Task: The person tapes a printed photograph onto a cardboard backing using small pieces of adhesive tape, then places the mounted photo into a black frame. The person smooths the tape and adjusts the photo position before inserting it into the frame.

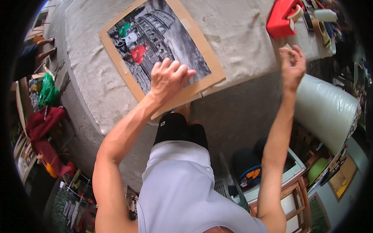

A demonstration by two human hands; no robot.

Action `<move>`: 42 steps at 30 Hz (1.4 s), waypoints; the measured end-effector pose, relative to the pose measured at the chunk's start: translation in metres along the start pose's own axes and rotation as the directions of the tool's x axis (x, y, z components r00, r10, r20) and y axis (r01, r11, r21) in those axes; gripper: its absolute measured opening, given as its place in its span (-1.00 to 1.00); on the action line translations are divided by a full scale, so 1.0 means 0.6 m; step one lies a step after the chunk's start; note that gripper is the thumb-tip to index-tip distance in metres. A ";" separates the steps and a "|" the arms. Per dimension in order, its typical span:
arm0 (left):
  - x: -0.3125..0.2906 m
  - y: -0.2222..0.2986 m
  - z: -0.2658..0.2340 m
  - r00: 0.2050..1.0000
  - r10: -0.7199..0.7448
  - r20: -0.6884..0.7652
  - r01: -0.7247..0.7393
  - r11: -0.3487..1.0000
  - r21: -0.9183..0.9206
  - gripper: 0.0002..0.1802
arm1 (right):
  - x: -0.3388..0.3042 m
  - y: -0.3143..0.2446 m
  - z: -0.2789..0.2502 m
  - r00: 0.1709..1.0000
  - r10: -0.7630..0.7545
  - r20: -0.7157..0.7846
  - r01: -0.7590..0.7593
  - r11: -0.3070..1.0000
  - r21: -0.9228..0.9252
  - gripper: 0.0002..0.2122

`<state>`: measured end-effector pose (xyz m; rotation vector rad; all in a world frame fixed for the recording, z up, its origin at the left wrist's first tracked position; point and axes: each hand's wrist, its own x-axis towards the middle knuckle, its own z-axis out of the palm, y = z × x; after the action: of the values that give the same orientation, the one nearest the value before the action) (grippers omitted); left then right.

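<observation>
A mostly grey photo print point(182, 50), with patches of green, white and red, lies on a brown cardboard backing point(215, 70). Pale tape pieces point(186, 24) sit along the cardboard's border. My left hand point(169, 79) rests on the print's lower part, fingers curled under and thumb pointing right; its palm side is hidden. Off to the right, beyond the table's near edge, my right hand point(293, 68) is raised with its fingers pinched together. A small beige piece point(287, 47), apparently tape, shows at those fingertips. Just above it stands a red tape dispenser point(280, 21).
A cream cloth point(237, 46) covers the table. Rolls of tape point(319, 29) and a white bottle point(325, 15) crowd its right end. Below that lies a large roll of clear plastic wrap point(326, 108). A wooden frame point(297, 204) leans lower right; another person's legs point(43, 52) show far left.
</observation>
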<state>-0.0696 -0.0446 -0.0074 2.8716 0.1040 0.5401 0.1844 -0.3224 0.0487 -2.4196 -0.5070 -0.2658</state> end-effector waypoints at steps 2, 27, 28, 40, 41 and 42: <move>-0.007 -0.003 0.001 1.000 -0.012 -0.007 0.012 1.000 -0.001 -0.60 | -0.108 -0.114 0.030 0.989 -0.147 0.029 0.139 0.970 0.200 -0.59; 0.068 -0.162 -0.017 0.981 0.159 0.108 -0.119 0.943 -0.310 -0.84 | -0.356 -0.252 0.264 0.942 0.021 -0.334 0.103 0.932 0.349 -0.22; 0.065 -0.158 -0.013 0.974 0.216 0.072 -0.186 0.938 -0.291 -0.85 | -0.357 -0.248 0.268 0.940 0.008 -0.342 0.119 0.930 0.348 -0.22; 0.014 -0.109 -0.005 0.836 0.539 0.108 -0.376 0.704 -0.603 -0.83 | -0.361 -0.231 0.273 0.943 -0.031 -0.330 0.150 0.928 0.342 -0.23; 0.016 -0.110 -0.004 0.836 0.539 0.105 -0.386 0.713 -0.585 -0.81 | -0.359 -0.231 0.273 0.943 -0.028 -0.332 0.148 0.928 0.342 -0.25; 0.020 -0.109 -0.008 0.836 0.540 0.101 -0.400 0.723 -0.563 -0.78 | -0.356 -0.234 0.269 0.941 -0.026 -0.338 0.150 0.926 0.346 -0.26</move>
<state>-0.0619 0.0211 -0.0136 2.3666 -0.7375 0.2085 -0.0579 -0.1813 -0.0645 -1.9393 -0.4669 -0.5521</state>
